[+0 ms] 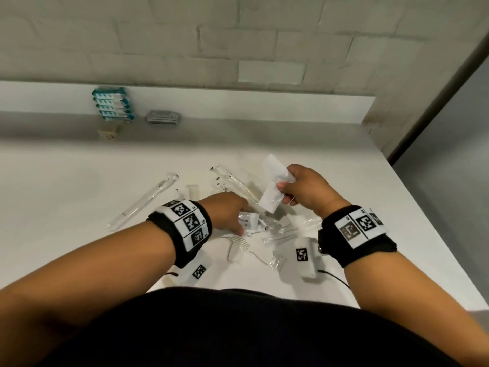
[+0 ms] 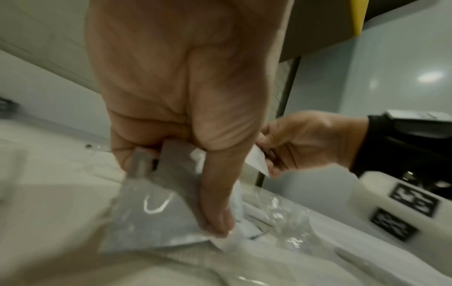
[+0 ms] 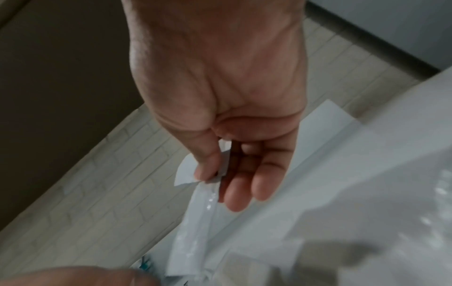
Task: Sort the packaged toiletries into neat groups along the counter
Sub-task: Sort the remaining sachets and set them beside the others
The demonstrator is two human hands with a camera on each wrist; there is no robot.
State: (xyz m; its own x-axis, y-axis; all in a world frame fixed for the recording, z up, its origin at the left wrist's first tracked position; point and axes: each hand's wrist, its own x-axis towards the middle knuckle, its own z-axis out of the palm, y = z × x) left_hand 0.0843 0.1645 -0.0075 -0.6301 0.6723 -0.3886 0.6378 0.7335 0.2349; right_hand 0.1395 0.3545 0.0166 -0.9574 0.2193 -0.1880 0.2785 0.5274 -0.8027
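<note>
A heap of clear-wrapped toiletries [image 1: 275, 229] lies on the white counter [image 1: 79, 186] before me. My left hand [image 1: 232, 215] grips a toothpaste packet [image 1: 247, 221] [image 2: 156, 209] at the heap, thumb pressed along it. My right hand [image 1: 301, 189] [image 3: 220, 174] is raised above the heap and pinches a thin white sachet [image 1: 275, 186] [image 3: 188, 174] between thumb and fingers. At the back stand a stack of teal-and-white packets [image 1: 113, 107] and a grey packet stack [image 1: 162, 117]. A wrapped toothbrush [image 1: 144, 205] lies to the left.
A small tan box [image 1: 109, 132] sits below the teal stack. A wrapped comb [image 1: 238, 245] lies near the front edge. A tiled wall [image 1: 238, 35] runs behind the counter, and a dark vertical frame [image 1: 439, 102] borders the counter's right end.
</note>
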